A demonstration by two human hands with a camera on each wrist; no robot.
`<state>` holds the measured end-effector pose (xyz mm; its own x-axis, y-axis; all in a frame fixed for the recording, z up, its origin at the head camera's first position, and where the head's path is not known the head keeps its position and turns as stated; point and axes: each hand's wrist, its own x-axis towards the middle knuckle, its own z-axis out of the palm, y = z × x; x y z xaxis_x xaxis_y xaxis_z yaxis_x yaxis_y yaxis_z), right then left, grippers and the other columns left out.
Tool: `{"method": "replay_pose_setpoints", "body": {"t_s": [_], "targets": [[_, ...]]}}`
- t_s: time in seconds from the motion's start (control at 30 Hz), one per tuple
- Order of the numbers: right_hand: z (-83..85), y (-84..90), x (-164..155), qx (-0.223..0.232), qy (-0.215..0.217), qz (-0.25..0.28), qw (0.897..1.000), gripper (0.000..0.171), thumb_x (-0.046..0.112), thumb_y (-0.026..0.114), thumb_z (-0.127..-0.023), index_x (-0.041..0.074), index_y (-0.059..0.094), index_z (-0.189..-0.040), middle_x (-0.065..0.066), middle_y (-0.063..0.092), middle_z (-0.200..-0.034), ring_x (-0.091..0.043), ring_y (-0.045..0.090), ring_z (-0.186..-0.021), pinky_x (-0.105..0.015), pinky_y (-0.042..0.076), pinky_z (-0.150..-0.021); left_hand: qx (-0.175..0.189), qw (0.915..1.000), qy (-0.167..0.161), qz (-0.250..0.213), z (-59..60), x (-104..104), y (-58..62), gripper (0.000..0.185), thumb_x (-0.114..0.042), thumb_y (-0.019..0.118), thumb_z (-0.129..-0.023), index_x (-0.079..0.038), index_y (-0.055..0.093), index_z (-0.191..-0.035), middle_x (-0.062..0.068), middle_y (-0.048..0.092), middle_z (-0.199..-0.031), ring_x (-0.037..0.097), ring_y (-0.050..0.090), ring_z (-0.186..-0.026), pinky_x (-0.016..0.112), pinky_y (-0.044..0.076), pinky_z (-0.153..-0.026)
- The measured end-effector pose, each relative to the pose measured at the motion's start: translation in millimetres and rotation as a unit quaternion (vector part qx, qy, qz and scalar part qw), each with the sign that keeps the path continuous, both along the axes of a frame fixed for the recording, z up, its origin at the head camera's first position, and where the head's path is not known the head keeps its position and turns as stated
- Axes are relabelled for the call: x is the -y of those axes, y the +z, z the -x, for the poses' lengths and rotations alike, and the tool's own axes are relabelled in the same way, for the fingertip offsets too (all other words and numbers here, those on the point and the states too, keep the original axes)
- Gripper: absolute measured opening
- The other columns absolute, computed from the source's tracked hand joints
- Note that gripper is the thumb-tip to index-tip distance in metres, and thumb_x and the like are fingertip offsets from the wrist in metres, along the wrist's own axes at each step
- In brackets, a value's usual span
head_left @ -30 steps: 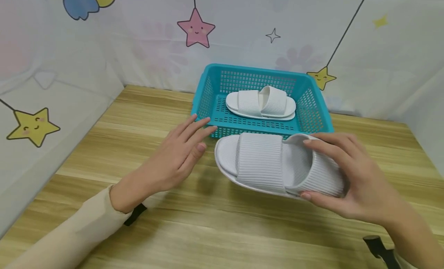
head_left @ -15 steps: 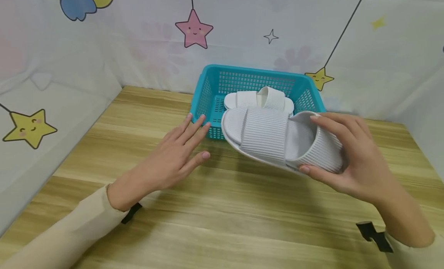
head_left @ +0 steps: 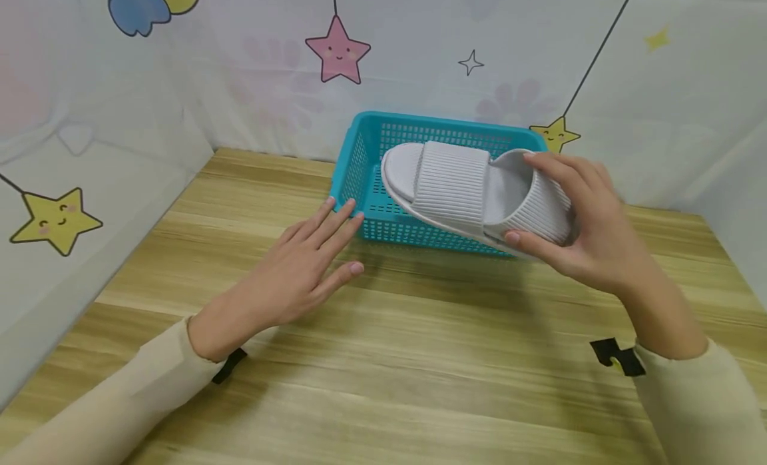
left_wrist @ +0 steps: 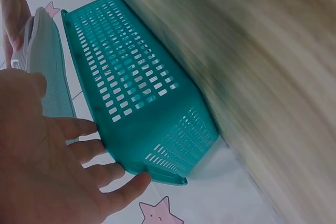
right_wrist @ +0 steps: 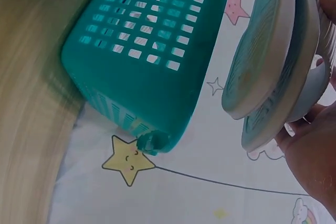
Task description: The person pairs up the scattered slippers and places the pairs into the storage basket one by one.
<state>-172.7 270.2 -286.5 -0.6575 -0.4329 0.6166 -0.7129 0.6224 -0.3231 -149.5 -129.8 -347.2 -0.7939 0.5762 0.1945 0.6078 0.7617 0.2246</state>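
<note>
- Slipper [head_left: 455,185] hung in the air over the basket [head_left: 359,165], tilted; looked light, soft and bendy, best taken at the heel.
- Right hand [head_left: 575,225] pinched its heel end, thumb under, fingers on top.
- Left hand [head_left: 299,272] lay flat, fingers straight, tips touching basket's near corner.
- Wooden surface [head_left: 419,358] under; star backdrop [head_left: 338,52] behind.

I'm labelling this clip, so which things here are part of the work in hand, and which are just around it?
In the work:
white slipper, gripped at its heel end by the right hand
teal basket, with the left hand flat beside its front corner

Just around:
wooden table
star-printed backdrop
</note>
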Motion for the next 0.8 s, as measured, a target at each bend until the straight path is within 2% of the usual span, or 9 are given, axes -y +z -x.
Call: {"method": "replay_pose_setpoints", "body": {"t_s": [0.17, 0.4, 0.8], "targets": [[18.9, 1.6, 7, 0.015, 0.007, 0.010, 1.000, 0.091, 0.014, 0.092, -0.073, 0.015, 0.054, -0.155, -0.010, 0.053, -0.156, -0.031, 0.041, -0.138, -0.040, 0.036, -0.094, -0.003, 1.0000, 0.002, -0.009, 0.4, 1, -3.0, 0.074, -0.047, 0.049, -0.112, -0.011, 0.022, -0.170, 0.009, 0.013, -0.179, 0.034, 0.004, -0.165, 0.063, 0.027, -0.124], [36.6, -4.8, 11, 0.051, 0.001, 0.015, 0.999, 0.090, 0.011, 0.089, -0.079, 0.016, 0.049, -0.158, -0.010, 0.046, -0.159, -0.029, 0.037, -0.139, -0.046, 0.038, -0.094, 0.005, 0.9999, -0.003, -0.010, 0.6, 0, -4.4, 0.075, -0.051, 0.047, -0.112, -0.012, 0.021, -0.171, 0.007, 0.011, -0.179, 0.034, 0.003, -0.165, 0.063, 0.025, -0.125], [63.4, -19.1, 14, 0.122, -0.004, -0.022, 0.992, 0.088, 0.010, 0.086, -0.088, 0.022, 0.041, -0.163, -0.010, 0.035, -0.165, -0.033, 0.035, -0.139, -0.053, 0.049, -0.088, 0.007, 1.0000, 0.004, -0.005, 0.7, 0, -3.6, 0.076, -0.049, 0.049, -0.112, -0.011, 0.021, -0.171, 0.007, 0.013, -0.179, 0.034, 0.003, -0.165, 0.063, 0.023, -0.125]]}}
